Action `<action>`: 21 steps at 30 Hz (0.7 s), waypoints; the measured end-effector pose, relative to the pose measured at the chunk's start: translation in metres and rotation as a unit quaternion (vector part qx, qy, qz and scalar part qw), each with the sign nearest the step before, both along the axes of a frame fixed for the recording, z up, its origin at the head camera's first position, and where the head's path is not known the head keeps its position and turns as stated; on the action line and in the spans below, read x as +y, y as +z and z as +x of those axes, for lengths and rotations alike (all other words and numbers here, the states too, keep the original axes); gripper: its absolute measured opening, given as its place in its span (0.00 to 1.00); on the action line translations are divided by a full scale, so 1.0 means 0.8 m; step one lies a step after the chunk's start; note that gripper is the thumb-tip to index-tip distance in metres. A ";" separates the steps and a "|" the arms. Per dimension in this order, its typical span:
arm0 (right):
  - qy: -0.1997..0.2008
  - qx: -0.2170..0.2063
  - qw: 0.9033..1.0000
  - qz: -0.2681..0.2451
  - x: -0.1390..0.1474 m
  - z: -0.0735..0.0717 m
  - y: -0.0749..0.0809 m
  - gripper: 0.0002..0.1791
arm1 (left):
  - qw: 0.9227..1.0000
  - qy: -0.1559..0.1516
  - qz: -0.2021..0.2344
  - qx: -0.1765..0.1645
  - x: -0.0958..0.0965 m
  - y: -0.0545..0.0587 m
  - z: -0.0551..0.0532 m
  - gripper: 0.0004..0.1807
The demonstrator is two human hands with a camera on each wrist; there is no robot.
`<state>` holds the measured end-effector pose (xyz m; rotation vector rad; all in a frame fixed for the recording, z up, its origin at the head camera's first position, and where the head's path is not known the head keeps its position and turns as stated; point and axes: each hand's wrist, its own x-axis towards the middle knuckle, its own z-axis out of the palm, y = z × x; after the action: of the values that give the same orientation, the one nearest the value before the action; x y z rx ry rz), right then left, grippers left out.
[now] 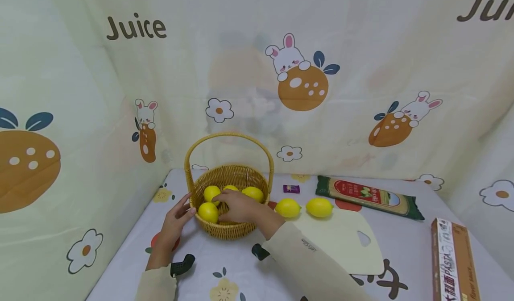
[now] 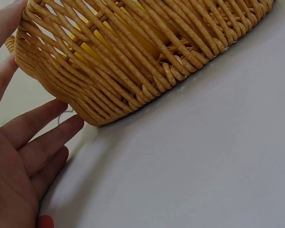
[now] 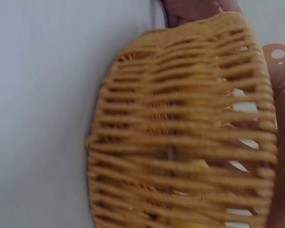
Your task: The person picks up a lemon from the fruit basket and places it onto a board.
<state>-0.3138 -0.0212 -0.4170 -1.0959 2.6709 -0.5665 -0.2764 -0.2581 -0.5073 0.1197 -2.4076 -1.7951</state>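
A wicker basket [image 1: 229, 232] with a tall arched handle stands on the table and holds several yellow lemons [image 1: 208, 212]. My left hand [image 1: 175, 220] rests its fingers and thumb against the basket's left side; in the left wrist view the fingers [image 2: 47, 137] are fairly straight against the weave. Over the near rim, my right hand [image 1: 241, 206] reaches inside, thumb and fingers apart, fingertips beside the lemons on the left. No lemon shows between thumb and fingers. The right wrist view mostly shows the basket's weave [image 3: 180, 118], with part of the right hand [image 3: 282, 128] behind the rim.
Two more lemons [image 1: 319, 207] lie right of the basket by a cream cutting board [image 1: 341, 243]. Behind them are a small purple packet [image 1: 291, 189] and a long green-and-tan pasta bag [image 1: 367, 196]. A pasta box [image 1: 455, 261] lies at the right. Printed curtains enclose the table.
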 end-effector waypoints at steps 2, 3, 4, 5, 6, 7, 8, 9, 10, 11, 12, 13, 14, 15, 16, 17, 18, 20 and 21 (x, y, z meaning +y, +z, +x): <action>0.000 0.002 1.000 -0.010 -0.004 -0.001 -0.004 0.29 | 1.000 -0.001 0.001 -0.001 0.000 0.000 0.000 0.34; 0.002 0.002 1.000 -0.015 -0.006 -0.001 -0.007 0.29 | 1.000 -0.002 0.002 -0.001 -0.001 0.000 -0.001 0.34; 0.004 0.002 1.000 -0.020 -0.008 -0.002 -0.009 0.29 | 1.000 -0.002 0.003 -0.001 -0.001 -0.001 -0.001 0.34; 0.010 0.003 1.000 -0.024 -0.010 -0.002 -0.012 0.29 | 1.000 -0.003 0.004 0.000 -0.001 -0.001 -0.001 0.34; 0.016 0.004 1.000 -0.025 -0.013 -0.003 -0.014 0.28 | 1.000 -0.004 0.005 0.002 -0.001 -0.001 -0.001 0.34; 0.022 0.006 0.999 -0.023 -0.015 -0.003 -0.016 0.28 | 1.000 -0.005 0.006 0.003 -0.002 -0.001 -0.001 0.34; 0.029 0.008 0.999 -0.023 -0.017 -0.003 -0.017 0.28 | 1.000 -0.005 0.007 0.005 -0.002 -0.002 -0.001 0.34; 0.034 0.010 0.999 -0.022 -0.020 -0.004 -0.018 0.29 | 1.000 -0.005 0.008 0.006 -0.002 -0.002 -0.001 0.34; 0.039 0.013 0.999 -0.020 -0.022 -0.004 -0.019 0.29 | 1.000 -0.004 0.007 0.007 -0.002 -0.003 -0.001 0.34; 0.043 0.015 0.999 -0.018 -0.024 -0.004 -0.019 0.30 | 1.000 -0.004 0.008 0.007 -0.003 -0.003 -0.001 0.34; 0.043 0.016 0.999 -0.014 -0.027 -0.004 -0.020 0.31 | 1.000 -0.004 0.008 0.008 -0.003 -0.004 -0.001 0.34; 0.042 0.014 0.999 -0.013 -0.028 -0.005 -0.020 0.31 | 1.000 -0.005 0.008 0.009 -0.004 -0.004 -0.001 0.34; 0.041 0.013 0.999 -0.011 -0.030 -0.005 -0.020 0.32 | 1.000 -0.006 0.009 0.010 -0.004 -0.005 -0.001 0.34; 0.037 0.009 0.999 -0.008 -0.031 -0.005 -0.021 0.33 | 1.000 -0.006 0.009 0.009 -0.004 -0.005 -0.001 0.34; 0.034 0.008 0.999 -0.006 -0.033 -0.006 -0.021 0.34 | 1.000 -0.006 0.008 0.010 -0.004 -0.006 -0.002 0.34; 0.033 0.010 0.999 -0.002 -0.034 -0.006 -0.022 0.35 | 1.000 -0.006 0.009 0.010 -0.005 -0.006 -0.002 0.35; 0.032 0.012 0.999 0.002 -0.035 -0.007 -0.023 0.36 | 1.000 -0.006 0.010 0.011 -0.005 -0.006 -0.002 0.35; 0.030 0.021 0.999 0.011 -0.038 -0.008 -0.025 0.36 | 1.000 -0.005 0.012 0.010 -0.005 -0.007 -0.002 0.36; 0.029 0.024 0.999 0.015 -0.039 -0.009 -0.026 0.36 | 1.000 -0.005 0.013 0.011 -0.005 -0.007 -0.003 0.36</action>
<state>-0.3209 -0.0525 -0.4378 -1.1895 2.6685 -0.4945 -0.2785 -0.2620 -0.5130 0.0915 -2.3746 -1.8227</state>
